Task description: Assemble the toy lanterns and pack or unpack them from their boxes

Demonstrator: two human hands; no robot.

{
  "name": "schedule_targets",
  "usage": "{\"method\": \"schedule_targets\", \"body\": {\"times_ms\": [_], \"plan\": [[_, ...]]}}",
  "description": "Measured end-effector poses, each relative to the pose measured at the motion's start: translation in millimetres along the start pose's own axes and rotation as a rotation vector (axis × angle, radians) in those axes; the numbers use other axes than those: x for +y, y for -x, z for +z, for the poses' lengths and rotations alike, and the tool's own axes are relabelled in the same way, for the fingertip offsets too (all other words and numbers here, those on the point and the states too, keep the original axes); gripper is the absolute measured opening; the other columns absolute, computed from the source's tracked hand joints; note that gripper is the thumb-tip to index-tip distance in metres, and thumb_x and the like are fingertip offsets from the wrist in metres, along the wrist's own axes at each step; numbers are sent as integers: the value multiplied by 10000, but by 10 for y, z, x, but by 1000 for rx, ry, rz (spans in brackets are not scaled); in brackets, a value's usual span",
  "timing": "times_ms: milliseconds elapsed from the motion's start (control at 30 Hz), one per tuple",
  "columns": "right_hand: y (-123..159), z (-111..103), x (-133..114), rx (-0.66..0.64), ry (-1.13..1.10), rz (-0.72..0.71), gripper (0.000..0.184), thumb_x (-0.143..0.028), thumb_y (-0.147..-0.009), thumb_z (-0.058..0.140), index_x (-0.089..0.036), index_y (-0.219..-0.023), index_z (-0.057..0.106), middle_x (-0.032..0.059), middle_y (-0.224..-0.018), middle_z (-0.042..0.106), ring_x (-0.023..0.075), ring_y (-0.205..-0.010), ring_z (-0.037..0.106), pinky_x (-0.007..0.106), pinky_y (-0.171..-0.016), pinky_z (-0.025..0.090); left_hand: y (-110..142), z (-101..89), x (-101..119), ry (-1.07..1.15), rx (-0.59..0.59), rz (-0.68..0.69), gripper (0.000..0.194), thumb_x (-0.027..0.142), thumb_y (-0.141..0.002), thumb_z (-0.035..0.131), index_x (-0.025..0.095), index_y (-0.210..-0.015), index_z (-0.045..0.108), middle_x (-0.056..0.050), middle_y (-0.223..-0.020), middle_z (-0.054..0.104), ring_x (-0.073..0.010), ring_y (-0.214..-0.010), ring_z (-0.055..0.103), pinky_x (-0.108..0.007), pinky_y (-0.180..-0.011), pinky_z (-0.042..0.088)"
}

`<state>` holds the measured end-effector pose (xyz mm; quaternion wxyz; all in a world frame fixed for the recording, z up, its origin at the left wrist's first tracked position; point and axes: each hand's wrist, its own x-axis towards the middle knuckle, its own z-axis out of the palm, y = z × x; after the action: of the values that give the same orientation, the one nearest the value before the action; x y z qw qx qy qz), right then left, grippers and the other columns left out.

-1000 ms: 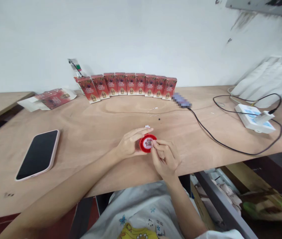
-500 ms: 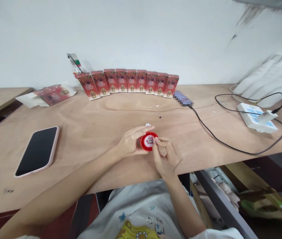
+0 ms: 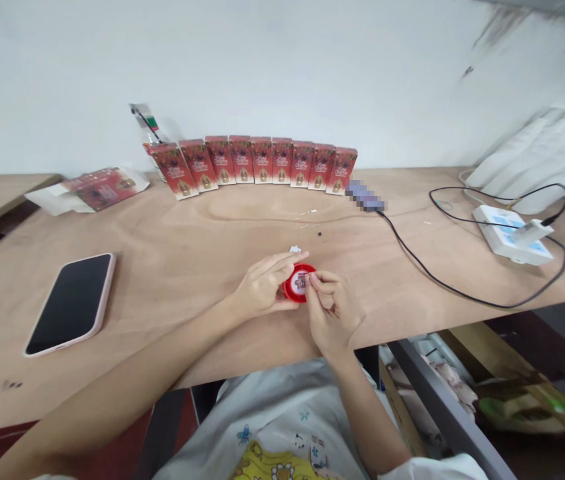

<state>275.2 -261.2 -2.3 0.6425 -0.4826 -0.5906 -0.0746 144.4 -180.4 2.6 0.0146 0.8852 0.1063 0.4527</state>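
Note:
My left hand (image 3: 266, 285) is wrapped round the side of a small round red container (image 3: 289, 294), holding it near the front of the table. Inside the red rim lies a white disc (image 3: 294, 285) with a dark reddish print. At the container's right edge, my right hand (image 3: 333, 305) has its thumb and index finger pinched together over the disc. Whatever is between those fingertips is too small to make out. A little white piece (image 3: 295, 249) lies on the table just beyond my left fingertips.
Several red printed boxes (image 3: 261, 160) stand in a row by the wall. A flattened red box (image 3: 105, 190) lies at the left, behind a phone (image 3: 70, 303). To the right are a black cable (image 3: 412, 263) and a white power strip (image 3: 502, 233). Thin pins (image 3: 307, 215) lie mid-table.
The container is tilted slightly differently in my left hand, and the right fingertips have shifted a little over its disc. The whole view has moved slightly.

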Motion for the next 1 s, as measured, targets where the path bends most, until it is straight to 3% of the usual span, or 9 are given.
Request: {"method": "schedule_targets", "body": {"times_ms": [300,500,633,1000], "plan": [[-7,-7,23,-27,-44,-4,141,-73,-795,612,-206,-766,573,16,-812,648,136,-783,626,293,-704,527,15,31,-40,-25,21,88,746,383,-744,714,177,-1347,327,-206,-1193,618,-257,-1146,579,-397,-839,542],[2,-40,14,50,9,-10,122,-92,-812,598,-206,-783,568,22,-813,652,130,-749,629,267,-645,524,11,9,-30,35,24,36,793,350,-739,724,215,-1387,288,-188,-1217,609,-253,-1154,573,-409,-858,532],[-4,-38,7,66,43,-43,144,-73,-801,606,-209,-789,563,18,-812,646,126,-746,626,264,-645,525,3,-1,-19,22,2,9,739,344,-744,718,212,-1365,340,-176,-1195,623,-257,-1115,597,-398,-841,541],[-16,-34,-8,58,80,-73,156,-63,-789,614,-210,-782,561,17,-808,639,127,-748,623,266,-662,528,-5,2,-24,27,19,59,818,354,-751,712,247,-1418,250,-169,-1209,615,-250,-1130,587,-396,-842,540]]}}
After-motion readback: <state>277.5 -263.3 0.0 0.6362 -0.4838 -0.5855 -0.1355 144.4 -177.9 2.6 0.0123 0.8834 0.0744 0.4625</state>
